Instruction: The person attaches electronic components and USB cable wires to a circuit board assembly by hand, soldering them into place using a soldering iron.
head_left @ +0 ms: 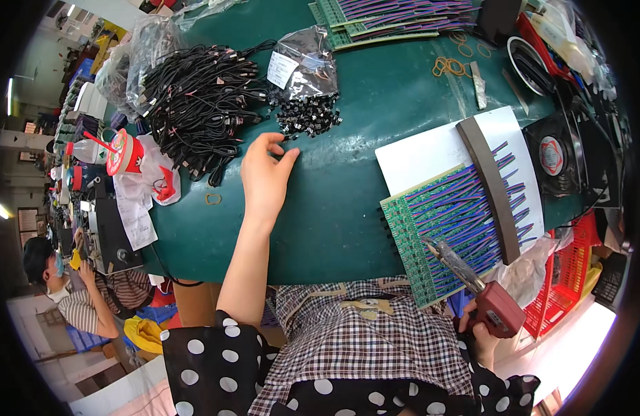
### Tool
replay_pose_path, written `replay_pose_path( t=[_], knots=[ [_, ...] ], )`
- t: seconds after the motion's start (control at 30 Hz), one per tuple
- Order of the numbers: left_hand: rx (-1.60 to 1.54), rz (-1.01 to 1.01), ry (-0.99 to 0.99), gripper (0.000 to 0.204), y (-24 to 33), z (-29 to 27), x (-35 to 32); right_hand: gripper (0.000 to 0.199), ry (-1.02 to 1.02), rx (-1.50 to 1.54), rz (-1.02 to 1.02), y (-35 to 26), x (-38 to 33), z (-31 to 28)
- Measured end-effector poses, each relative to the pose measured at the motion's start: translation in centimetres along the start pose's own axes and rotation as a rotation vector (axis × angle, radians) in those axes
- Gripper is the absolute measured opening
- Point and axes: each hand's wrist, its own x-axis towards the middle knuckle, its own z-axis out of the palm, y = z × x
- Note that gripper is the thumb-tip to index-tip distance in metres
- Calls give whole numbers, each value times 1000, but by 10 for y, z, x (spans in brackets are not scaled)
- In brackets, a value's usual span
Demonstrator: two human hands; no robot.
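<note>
My left hand rests on the green table with its fingers curved and thumb apart. Its fingertips are close to a heap of small black components; I see nothing clearly held. At the lower right, my right hand is wrapped round the dark red handle of a soldering gun. The gun's metal tip points up and left, over a green circuit board panel; whether it touches is unclear. Blue, red and dark wires run from the panel under a dark bar, which lies across them on a white sheet.
A big bundle of black cables lies at the far left, beside a clear labelled bag. More wired boards are stacked at the back. Rubber bands, a red cup, a black fan and a red crate stand around. A co-worker sits left.
</note>
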Motion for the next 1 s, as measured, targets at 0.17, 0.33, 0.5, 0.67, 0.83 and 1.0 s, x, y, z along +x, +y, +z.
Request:
replay_pose_path(
  t=[0.17, 0.33, 0.5, 0.67, 0.83, 1.0],
  knots=[
    [208, 172, 30, 19, 0, 9, 18, 55, 7, 14, 1, 2, -2, 2],
    [173, 308, 78, 13, 1, 4, 19, 55, -3, 14, -11, 1, -3, 1],
    [-219, 21, -62, 4, 20, -3, -12, 57, -13, 22, -12, 3, -1, -1],
    [-778, -334, -493, 7, 43, 2, -81, 59, -27, 47, -6, 4, 0, 0],
    [-900, -577, -760, 9, 69, 16, -133, 58, -65, 58, 9, 2, -1, -2],
    [-832, -435, -673, 14, 71, 34, -146, 55, -75, 57, 28, 0, -4, -2]
  ],
)
